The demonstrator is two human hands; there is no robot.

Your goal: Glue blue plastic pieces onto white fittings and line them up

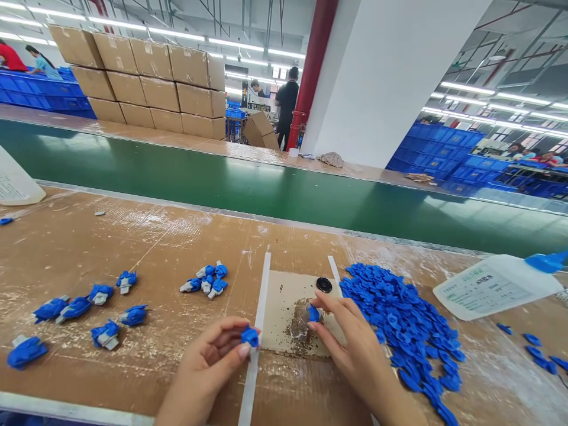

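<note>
My left hand (217,355) pinches a small blue piece (249,336) between thumb and fingers, just left of a cardboard square. My right hand (350,331) holds another small blue piece (313,313) by thumb and fingertips over that cardboard square (277,302). Under the right fingertips is a transparent, shiny patch (299,328) amid brown specks; whether it is a dish or liquid I cannot tell. A round black cap-like disc (323,285) lies just beyond the right fingers. Beside the right hand spreads a heap of flat blue pieces (394,313).
Small blue-and-grey parts lie in a cluster (207,279) and scattered (106,334) to the left. A white bottle with a blue nozzle (492,287) lies at right; another white bottle (15,180) is at far left. Beyond runs a green conveyor belt (199,171), with stacked cartons (155,89) behind.
</note>
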